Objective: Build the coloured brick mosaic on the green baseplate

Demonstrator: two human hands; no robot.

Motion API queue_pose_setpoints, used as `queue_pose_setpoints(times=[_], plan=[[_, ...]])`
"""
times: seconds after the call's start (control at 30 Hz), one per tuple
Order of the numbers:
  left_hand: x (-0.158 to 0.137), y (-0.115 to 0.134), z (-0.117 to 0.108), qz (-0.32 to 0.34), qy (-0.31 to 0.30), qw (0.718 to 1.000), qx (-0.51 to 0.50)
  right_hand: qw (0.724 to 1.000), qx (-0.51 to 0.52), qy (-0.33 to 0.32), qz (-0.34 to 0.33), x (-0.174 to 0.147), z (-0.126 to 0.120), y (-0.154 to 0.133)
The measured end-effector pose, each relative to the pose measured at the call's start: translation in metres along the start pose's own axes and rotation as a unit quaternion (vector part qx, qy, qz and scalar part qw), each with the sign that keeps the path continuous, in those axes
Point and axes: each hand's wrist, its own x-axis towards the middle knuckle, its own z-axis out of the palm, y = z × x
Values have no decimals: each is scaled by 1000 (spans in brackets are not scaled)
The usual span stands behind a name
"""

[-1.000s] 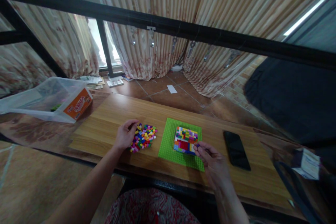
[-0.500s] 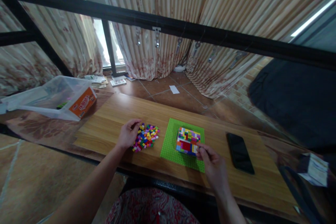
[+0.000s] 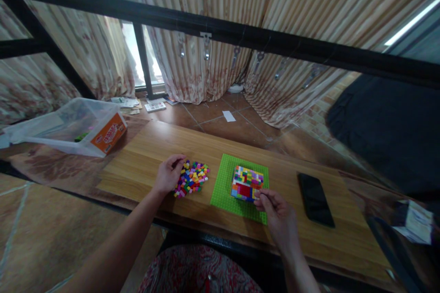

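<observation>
My left hand point(image 3: 169, 175) rests on the board at the left edge of a loose heap of small coloured toy bricks point(image 3: 193, 177). Its fingers are curled together, and whatever they may hold is hidden. A green studded baseplate point(image 3: 220, 192) lies right of the heap, bearing a low multicoloured brick build point(image 3: 244, 187) with a red patch in its front part. At the build's front right corner is my right hand point(image 3: 279, 213), thumb and forefinger pinched together. Anything between those fingertips is too small to make out.
A black phone point(image 3: 315, 200) lies right of the baseplate on the wooden board point(image 3: 144, 155). On the left stands a clear plastic bin point(image 3: 74, 144) with an orange label. A dark metal bar point(image 3: 240, 34) with hanging hooks crosses beyond the board.
My right hand has shifted very slightly at the build's front right corner, still pinched. My left hand stays beside the brick heap. The whole view has moved a little.
</observation>
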Motion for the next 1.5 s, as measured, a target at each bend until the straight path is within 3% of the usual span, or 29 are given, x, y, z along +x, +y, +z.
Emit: queue_pose_setpoints(times=[0.17, 0.43, 1.2, 1.5], plan=[[0, 2, 0, -3, 0, 1000, 4, 1000, -16, 6, -6, -1, -2, 0], [0, 1, 0, -4, 1, 1000, 3, 995, -62, 45, -70, 2, -7, 5], [-1, 3, 0, -7, 4, 1000, 1, 998, -57, 33, -26, 1, -4, 7], [-1, 6, 0, -7, 3, 1000, -5, 987, -126, 31, -92, 8, 10, 2]])
